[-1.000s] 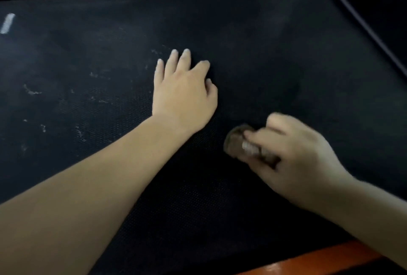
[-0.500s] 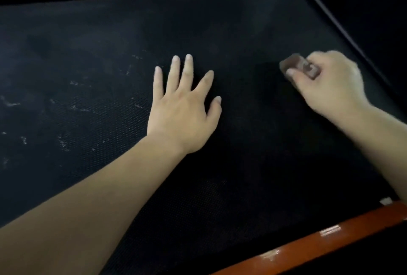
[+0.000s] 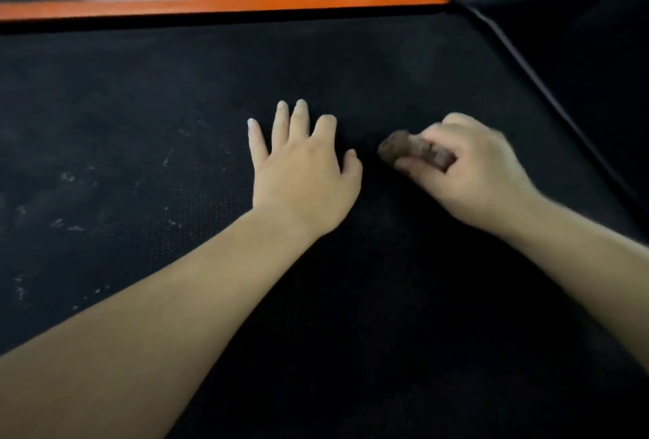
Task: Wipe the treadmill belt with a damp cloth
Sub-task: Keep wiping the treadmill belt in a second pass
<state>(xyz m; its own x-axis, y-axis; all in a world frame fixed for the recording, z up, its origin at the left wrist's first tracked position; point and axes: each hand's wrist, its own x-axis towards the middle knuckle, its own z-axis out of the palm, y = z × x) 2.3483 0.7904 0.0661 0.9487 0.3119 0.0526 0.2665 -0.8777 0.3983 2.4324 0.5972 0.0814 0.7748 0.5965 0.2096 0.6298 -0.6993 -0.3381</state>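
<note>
The black textured treadmill belt (image 3: 404, 62) fills most of the view. My left hand (image 3: 302, 175) lies flat on the belt near the middle, fingers spread and holding nothing. Just to its right, my right hand (image 3: 470, 171) is closed around a small bunched brown cloth (image 3: 404, 148), pressing it onto the belt. Only the cloth's left end sticks out past my fingers. Whitish dust marks (image 3: 66, 224) speckle the belt's left part.
An orange side rail (image 3: 224, 4) runs along the far edge of the belt. A dark sloped cover with a thin seam (image 3: 548, 94) borders the belt on the right.
My right hand has slid the cloth from the belt's right side leftward toward my left hand. The view has tilted up, and the near orange rail has dropped out of sight.
</note>
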